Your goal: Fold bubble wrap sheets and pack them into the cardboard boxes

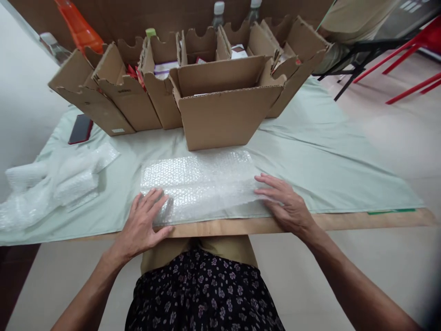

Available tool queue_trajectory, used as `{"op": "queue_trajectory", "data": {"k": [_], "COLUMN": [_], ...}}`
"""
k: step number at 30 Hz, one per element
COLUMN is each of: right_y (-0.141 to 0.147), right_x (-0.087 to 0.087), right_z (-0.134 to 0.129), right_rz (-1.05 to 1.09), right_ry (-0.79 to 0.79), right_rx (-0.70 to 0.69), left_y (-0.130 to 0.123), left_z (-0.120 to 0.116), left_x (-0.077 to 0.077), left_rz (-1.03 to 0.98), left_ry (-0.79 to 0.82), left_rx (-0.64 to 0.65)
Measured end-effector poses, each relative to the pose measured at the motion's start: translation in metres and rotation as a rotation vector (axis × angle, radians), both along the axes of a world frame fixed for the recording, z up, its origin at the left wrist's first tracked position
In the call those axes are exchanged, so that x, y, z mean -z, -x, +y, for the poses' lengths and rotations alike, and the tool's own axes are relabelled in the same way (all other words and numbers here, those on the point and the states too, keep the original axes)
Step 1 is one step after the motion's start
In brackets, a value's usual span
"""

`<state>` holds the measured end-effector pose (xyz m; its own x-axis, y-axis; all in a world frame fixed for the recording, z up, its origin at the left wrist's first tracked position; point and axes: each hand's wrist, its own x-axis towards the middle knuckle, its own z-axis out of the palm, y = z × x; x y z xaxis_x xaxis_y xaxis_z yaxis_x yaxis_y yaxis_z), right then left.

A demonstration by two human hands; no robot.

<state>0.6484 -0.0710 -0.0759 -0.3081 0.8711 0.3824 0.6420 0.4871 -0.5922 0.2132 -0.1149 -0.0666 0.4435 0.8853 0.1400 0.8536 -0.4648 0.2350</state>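
Observation:
A sheet of bubble wrap (203,177) lies spread near the table's front edge, with a crease or fold running along its length. My left hand (146,220) rests on its lower left corner, fingers stretched out and thumb apart. At the right end of the sheet is my right hand (285,202), its fingers extended and spread. The sheet's loose edge touches the right fingers, with a corner lifted slightly near the thumb. Behind the sheet stands a low open cardboard box (220,119), whose contents are mostly hidden.
Several open cardboard bins (115,108) holding small packs line the back. Crumpled bubble wrap (58,184) and a dark phone (81,128) lie at left on the pale green cloth (327,170). Bottles (218,16) and an orange object (81,30) stand behind. A person's leg (354,20) and red chair (413,50) show at right.

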Motion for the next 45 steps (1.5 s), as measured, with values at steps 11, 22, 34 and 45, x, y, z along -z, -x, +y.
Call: {"op": "queue_trajectory", "data": {"k": [11, 22, 34, 45], "right_y": [0.012, 0.019, 0.004, 0.035], "right_x": [-0.034, -0.007, 0.000, -0.033], "right_z": [-0.011, 0.021, 0.034, 0.006], "right_rz": [0.477, 0.152, -0.372, 0.244], "right_ry": [0.297, 0.215, 0.103, 0.416], "right_rx": [0.363, 0.514, 0.500, 0.340], "left_y": [0.007, -0.013, -0.001, 0.003], "left_z": [0.024, 0.041, 0.048, 0.052], "left_x": [-0.016, -0.021, -0.007, -0.029], "left_rz": [-0.620, -0.478, -0.039, -0.333], "left_ry": [0.207, 0.187, 0.046, 0.165], "left_rx": [-0.555, -0.703, -0.706, -0.752]}}
